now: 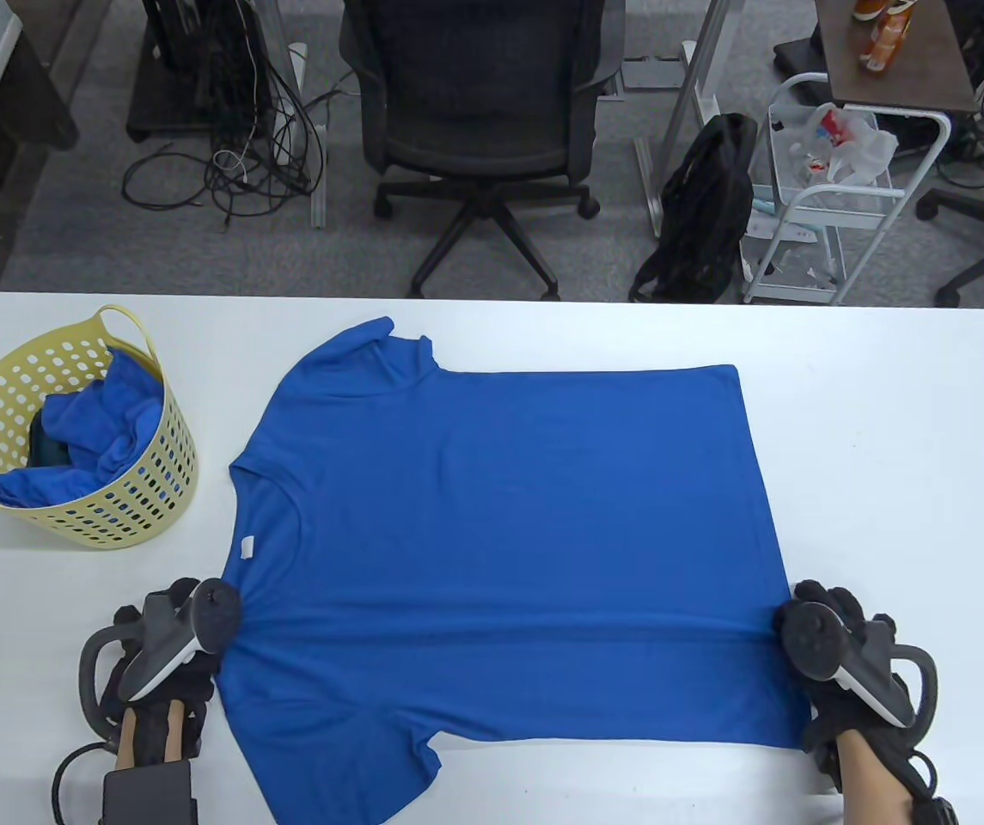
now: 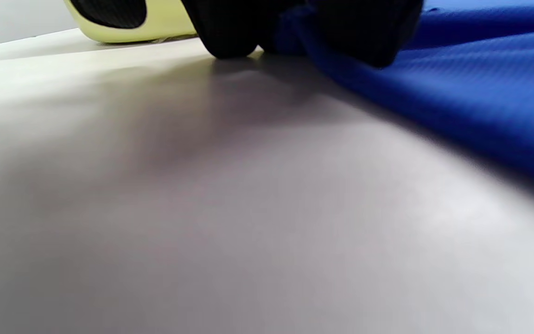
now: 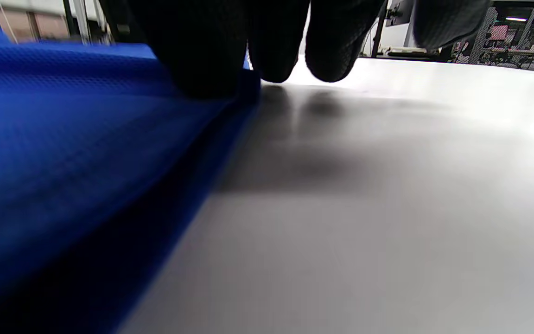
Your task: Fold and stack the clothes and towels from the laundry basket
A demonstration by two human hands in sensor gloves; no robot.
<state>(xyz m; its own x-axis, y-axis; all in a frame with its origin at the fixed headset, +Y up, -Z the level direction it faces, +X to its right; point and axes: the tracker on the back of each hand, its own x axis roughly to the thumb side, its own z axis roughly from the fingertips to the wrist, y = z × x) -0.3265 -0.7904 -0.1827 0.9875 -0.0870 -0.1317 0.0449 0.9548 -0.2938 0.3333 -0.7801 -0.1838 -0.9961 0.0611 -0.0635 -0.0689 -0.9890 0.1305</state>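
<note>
A: Desk [image 1: 887, 430], white. Blue shirt [image 1: 500, 533] flat at its middle, collar toward the basket [image 1: 161, 481].

B: Basket, yellow, on the desk's left end, more blue cloth [image 1: 88, 430] inside.

A: Hands?

B: Left hand [image 1: 169, 640] pinches the shirt's shoulder edge; right hand [image 1: 835, 653] pinches the hem edge, other fingertips [image 3: 332, 55] on the desk.

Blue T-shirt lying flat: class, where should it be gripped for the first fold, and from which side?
Probably pinch the blue T-shirt at its shoulder and hem edges, from its two ends, where the left hand and right hand already sit; it lies sideways, collar leftward.
</note>
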